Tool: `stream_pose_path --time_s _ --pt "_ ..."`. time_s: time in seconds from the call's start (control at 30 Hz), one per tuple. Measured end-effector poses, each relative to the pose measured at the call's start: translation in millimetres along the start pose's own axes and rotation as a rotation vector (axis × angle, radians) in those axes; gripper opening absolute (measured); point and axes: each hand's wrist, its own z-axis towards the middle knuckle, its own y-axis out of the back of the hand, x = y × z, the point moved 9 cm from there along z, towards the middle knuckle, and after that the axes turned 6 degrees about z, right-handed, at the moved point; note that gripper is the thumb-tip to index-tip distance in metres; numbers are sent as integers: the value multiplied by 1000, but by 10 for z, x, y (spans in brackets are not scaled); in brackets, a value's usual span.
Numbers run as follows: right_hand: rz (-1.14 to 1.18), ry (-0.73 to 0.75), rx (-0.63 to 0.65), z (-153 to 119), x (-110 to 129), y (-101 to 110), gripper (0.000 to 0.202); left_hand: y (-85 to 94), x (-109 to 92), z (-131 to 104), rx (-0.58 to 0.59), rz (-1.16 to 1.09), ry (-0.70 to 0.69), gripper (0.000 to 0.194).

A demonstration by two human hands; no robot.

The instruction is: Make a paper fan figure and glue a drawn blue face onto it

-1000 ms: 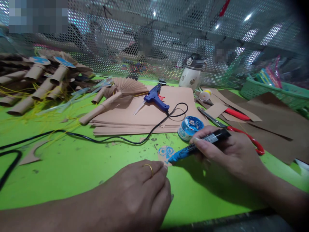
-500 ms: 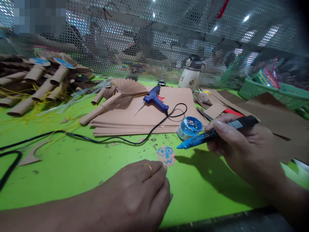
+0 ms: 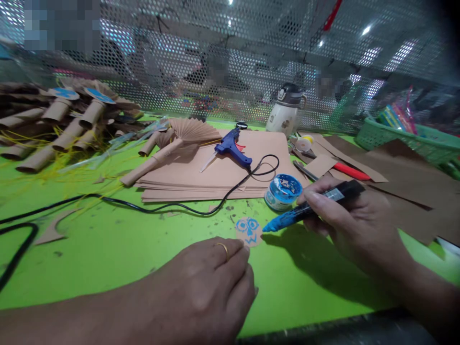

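Observation:
A small round brown paper disc, painted with blue eyes, nose and a zigzag mouth, lies flat on the green tabletop. My left hand, fingers closed together, holds the disc down at its lower edge; the thumb is mostly hidden. In my right hand is a black marker whose front end is coated in blue paint. Its tip is just off the disc's right edge. Behind the tip stands an open jar of blue paint, smeared at the rim.
A blue glue gun and a pleated paper fan rest on stacked brown paper. A black cord crosses leftward. Paper tubes pile at left. Farther back are a flask and green basket.
My right hand has shifted slightly left and down, bringing the marker tip lower beside the disc. My left hand keeps its place on the disc.

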Motion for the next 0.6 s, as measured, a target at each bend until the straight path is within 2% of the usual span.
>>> stream_pose_path --time_s 0.13,0.33,0.47,0.6 --pt "-36 28 -6 1 19 9 15 -53 20 25 36 11 1 29" --pt "-72 92 0 -9 103 -19 14 -16 -33 -47 -105 -2 -47 31" --pt "-137 153 18 -5 173 -56 16 -74 -29 -30 -40 -7 -36 34" --pt "-178 197 27 -2 241 -65 15 -30 -7 23 18 1 4 35"
